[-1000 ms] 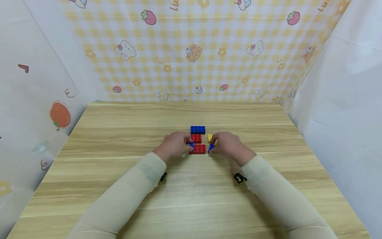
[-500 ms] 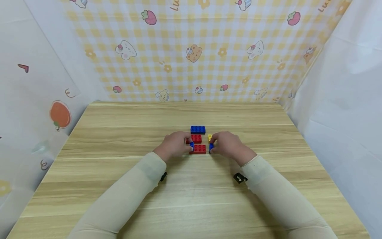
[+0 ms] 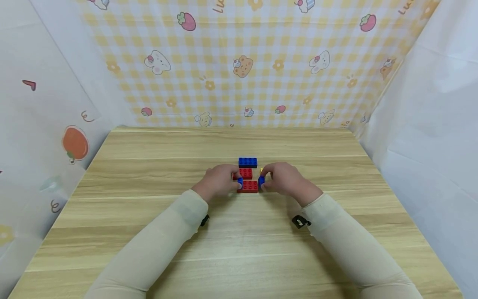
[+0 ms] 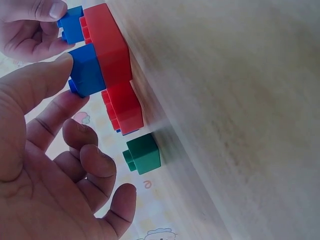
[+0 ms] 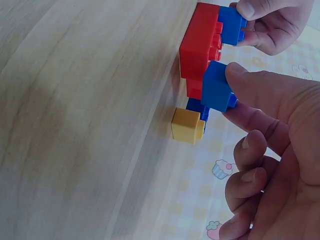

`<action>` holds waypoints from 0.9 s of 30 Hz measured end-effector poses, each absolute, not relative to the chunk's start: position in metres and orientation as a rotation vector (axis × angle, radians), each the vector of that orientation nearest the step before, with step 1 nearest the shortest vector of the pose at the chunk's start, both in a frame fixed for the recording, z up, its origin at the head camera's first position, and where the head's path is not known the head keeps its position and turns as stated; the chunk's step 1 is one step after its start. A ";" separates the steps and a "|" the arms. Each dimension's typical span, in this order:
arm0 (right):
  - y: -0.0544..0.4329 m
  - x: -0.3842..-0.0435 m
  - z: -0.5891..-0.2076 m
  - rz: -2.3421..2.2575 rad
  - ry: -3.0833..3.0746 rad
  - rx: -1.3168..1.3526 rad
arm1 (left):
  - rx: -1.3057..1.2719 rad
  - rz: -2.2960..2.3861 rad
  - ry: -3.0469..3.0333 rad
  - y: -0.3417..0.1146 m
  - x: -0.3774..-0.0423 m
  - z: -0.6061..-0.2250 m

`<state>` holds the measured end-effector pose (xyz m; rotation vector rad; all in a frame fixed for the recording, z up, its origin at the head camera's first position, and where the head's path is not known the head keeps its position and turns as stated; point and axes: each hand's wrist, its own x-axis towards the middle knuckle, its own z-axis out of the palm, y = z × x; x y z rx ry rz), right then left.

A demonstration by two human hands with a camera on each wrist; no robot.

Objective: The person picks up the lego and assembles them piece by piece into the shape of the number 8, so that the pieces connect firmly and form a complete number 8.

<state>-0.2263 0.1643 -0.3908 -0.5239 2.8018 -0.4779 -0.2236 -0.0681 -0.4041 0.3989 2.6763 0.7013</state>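
Since the earlier frame, the small blue plastic block (image 5: 216, 87) in the right hand (image 3: 285, 180) has been moved left. At left, a matching blue plastic block (image 4: 87, 72) is pinched by the left hand (image 3: 223, 179) on the long red plastic brick's left end. Both blocks look light, hard and a bit slippery, best held by their flat sides. At right, the first block is pinched by thumb and finger near the long red plastic brick (image 3: 249, 187), seemingly lifted, with the arm stretched forward.
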 end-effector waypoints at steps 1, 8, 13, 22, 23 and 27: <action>0.164 -0.226 -0.391 -0.484 2.803 -0.530 | 0.401 0.702 2.678 -0.068 -0.224 -0.404; 0.162 -0.226 -0.392 -0.572 2.781 -0.549 | 0.416 0.699 2.681 -0.069 -0.225 -0.406; 0.160 -0.227 -0.394 -0.599 2.764 -0.537 | 0.424 0.695 2.678 -0.069 -0.226 -0.405; 0.156 -0.226 -0.396 -0.586 2.765 -0.538 | 0.417 0.696 2.671 -0.068 -0.226 -0.404; 0.156 -0.226 -0.396 -0.587 2.764 -0.540 | 0.416 0.697 2.670 -0.068 -0.226 -0.404; 0.155 -0.226 -0.397 -0.584 2.764 -0.542 | 0.418 0.700 2.669 -0.069 -0.226 -0.404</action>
